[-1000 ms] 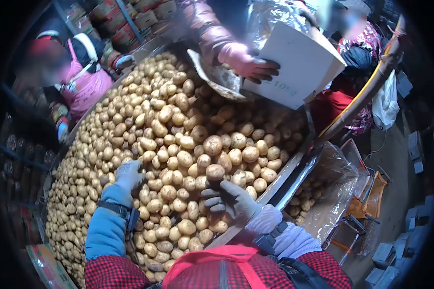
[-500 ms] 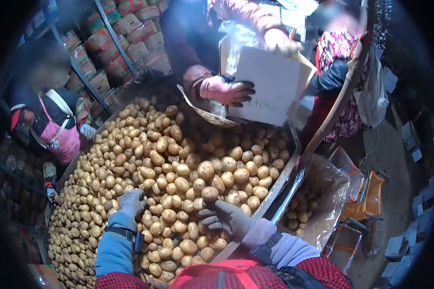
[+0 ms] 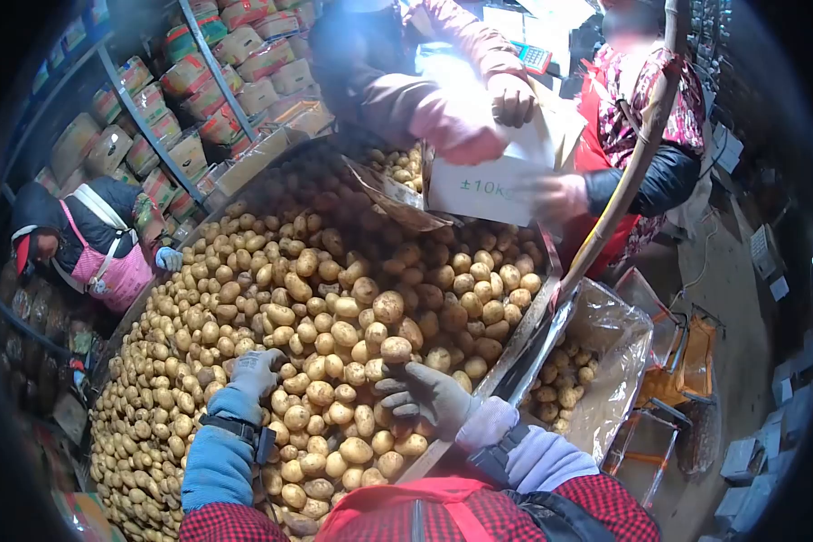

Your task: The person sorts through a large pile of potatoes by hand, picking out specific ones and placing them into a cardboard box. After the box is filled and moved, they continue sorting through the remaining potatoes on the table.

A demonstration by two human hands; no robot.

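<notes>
Potatoes lie in a large heap before me, and both my gloved hands are over it. My left hand rests on the heap at its middle, back upward, with its fingers reaching loosely over the potatoes; no potato shows in its grasp. My right hand is near the heap's right side, fingers apart and palm turned inward. Just above its thumb sits a larger potato, with no grip around it.
Across the heap, a person leans over a white carton marked ±10kg, beside a scoop-like basket holding potatoes. Another person in a red apron stands behind a wooden pole. A plastic-lined crate stands right; a pink-aproned person works left.
My left hand has shifted slightly right and up; my right hand has barely moved. Across the heap, the carton has changed angle, and the red-aproned person's hand has come to its side.
</notes>
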